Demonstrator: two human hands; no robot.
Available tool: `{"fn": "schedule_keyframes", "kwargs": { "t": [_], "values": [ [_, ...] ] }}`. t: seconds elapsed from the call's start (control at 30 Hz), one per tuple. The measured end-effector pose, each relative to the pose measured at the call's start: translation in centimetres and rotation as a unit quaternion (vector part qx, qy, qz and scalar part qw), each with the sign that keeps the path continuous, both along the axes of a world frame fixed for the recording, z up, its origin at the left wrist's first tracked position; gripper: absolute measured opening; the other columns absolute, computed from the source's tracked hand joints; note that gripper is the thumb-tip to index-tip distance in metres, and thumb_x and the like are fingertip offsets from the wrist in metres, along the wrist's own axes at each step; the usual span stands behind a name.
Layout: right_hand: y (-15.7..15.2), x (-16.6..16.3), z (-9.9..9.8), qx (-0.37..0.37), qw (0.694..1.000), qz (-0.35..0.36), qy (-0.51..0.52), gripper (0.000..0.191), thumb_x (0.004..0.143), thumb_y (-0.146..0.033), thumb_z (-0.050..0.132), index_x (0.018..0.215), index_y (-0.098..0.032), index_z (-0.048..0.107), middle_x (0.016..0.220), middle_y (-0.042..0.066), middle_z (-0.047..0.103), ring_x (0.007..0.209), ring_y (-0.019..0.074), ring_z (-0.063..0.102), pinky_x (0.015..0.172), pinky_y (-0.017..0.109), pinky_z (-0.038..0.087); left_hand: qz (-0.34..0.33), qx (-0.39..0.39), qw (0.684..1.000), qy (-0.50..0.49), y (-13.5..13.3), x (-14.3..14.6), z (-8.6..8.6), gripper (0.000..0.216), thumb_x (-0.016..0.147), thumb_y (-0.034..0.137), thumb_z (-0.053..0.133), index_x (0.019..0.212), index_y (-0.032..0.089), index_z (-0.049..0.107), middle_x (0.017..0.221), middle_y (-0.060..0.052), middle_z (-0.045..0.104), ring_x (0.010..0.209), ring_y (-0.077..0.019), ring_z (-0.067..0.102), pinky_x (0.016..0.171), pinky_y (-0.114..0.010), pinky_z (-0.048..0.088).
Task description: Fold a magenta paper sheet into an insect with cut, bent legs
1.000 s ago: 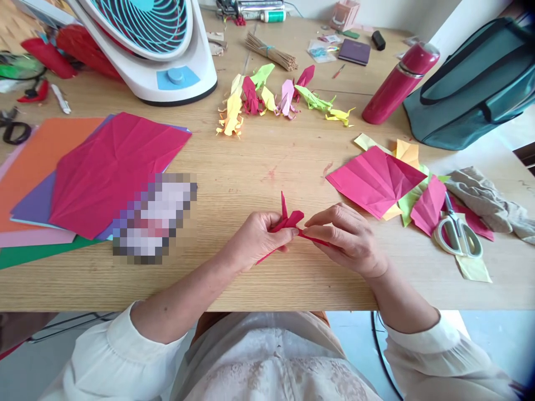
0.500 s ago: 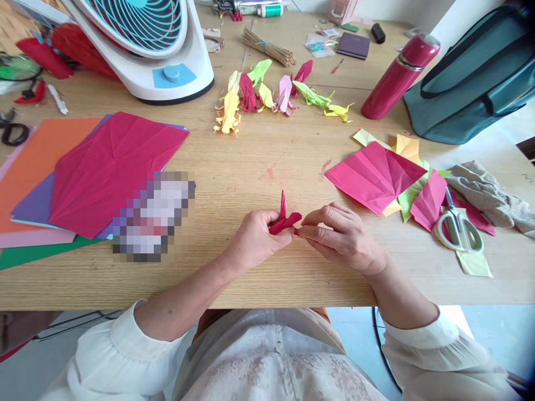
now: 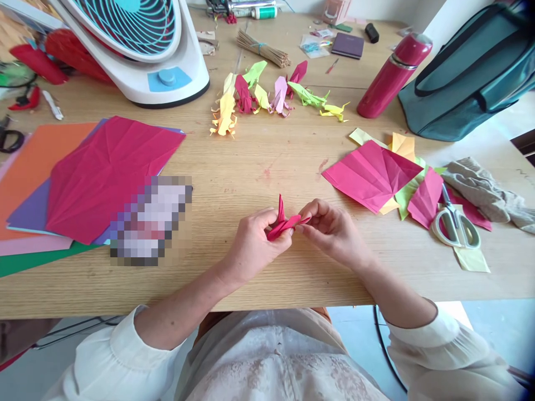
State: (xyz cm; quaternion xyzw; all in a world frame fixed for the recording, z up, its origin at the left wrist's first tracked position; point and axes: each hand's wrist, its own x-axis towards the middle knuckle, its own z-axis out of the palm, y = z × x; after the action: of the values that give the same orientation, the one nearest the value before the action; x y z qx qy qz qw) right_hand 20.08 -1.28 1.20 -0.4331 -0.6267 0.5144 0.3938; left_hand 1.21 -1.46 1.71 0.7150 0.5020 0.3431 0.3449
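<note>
A small folded red paper figure (image 3: 283, 221) is held just above the wooden table (image 3: 267, 167), near its front edge. My left hand (image 3: 253, 245) pinches its left part, fingers closed round the paper. From the right, my right hand (image 3: 332, 231) pinches a thin flap at the figure's right end. One narrow point of the paper sticks up between the two hands.
Several finished paper figures (image 3: 267, 94) lie in a row at the back. Coloured sheets (image 3: 83, 178) are stacked left; creased pink sheets (image 3: 371, 175), scraps and scissors (image 3: 453, 225) lie right. A white fan (image 3: 137, 50), red flask (image 3: 393, 75), teal bag (image 3: 472, 78) and grey cloth (image 3: 485, 192) stand around.
My right hand has slid leftward along the red paper and closed in on my left hand. The long thin strip under the right hand no longer shows.
</note>
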Motion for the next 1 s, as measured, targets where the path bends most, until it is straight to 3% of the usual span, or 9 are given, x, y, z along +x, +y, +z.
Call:
{"fn": "schedule_keyframes", "kwargs": {
  "t": [0.17,0.37,0.6,0.77,1.0],
  "values": [
    [0.3,-0.2,-0.2,-0.088,0.99,-0.007,0.108,0.033,0.076,-0.038,0.084,0.08,-0.02,0.057,0.076,-0.001,0.062,0.068,0.012,0.057,0.064,0.026,0.047,-0.016,0.043,0.999,-0.011,-0.3,0.1,-0.2,0.013,0.084,0.017,0.06,0.072,0.018,0.054,0.067,0.003,0.052,0.062,-0.0102,0.047,0.062,-0.023,0.037],
    [0.2,-0.5,-0.5,-0.15,0.976,-0.003,0.16,0.035,0.076,-0.041,0.083,0.085,-0.021,0.056,0.076,-0.001,0.06,0.067,0.0115,0.054,0.065,0.027,0.045,0.0,0.071,0.997,-0.011,-0.4,0.4,-0.8,0.019,0.084,0.021,0.068,0.072,0.018,0.055,0.068,0.004,0.052,0.063,-0.0099,0.048,0.062,-0.023,0.038],
    [0.1,-0.7,-0.8,-0.158,0.97,-0.002,0.186,0.036,0.076,-0.036,0.083,0.095,-0.023,0.055,0.079,-0.004,0.054,0.068,0.0106,0.05,0.063,0.026,0.043,-0.015,0.04,0.999,-0.012,-0.2,0.5,-0.4,0.016,0.084,0.017,0.067,0.072,0.017,0.056,0.067,0.004,0.055,0.063,-0.0093,0.05,0.064,-0.022,0.04],
    [0.2,-0.6,-0.6,-0.158,0.972,0.01,0.176,0.037,0.081,-0.04,0.078,0.106,-0.023,0.057,0.083,-0.002,0.057,0.072,0.012,0.055,0.069,0.028,0.048,-0.015,0.002,1.0,-0.02,0.0,0.4,-0.3,0.012,0.085,0.018,0.066,0.075,0.016,0.062,0.069,0.003,0.06,0.063,-0.0092,0.052,0.063,-0.021,0.04],
    [0.3,-0.6,-1.2,-0.078,0.987,-0.019,0.137,0.036,0.082,-0.041,0.078,0.101,-0.024,0.052,0.082,-0.001,0.059,0.073,0.0138,0.058,0.067,0.029,0.05,-0.019,-0.057,0.996,-0.058,0.3,0.0,-0.7,0.023,0.087,0.031,0.069,0.07,0.016,0.062,0.067,0.003,0.054,0.065,-0.0099,0.049,0.061,-0.021,0.038]
  ]
}}
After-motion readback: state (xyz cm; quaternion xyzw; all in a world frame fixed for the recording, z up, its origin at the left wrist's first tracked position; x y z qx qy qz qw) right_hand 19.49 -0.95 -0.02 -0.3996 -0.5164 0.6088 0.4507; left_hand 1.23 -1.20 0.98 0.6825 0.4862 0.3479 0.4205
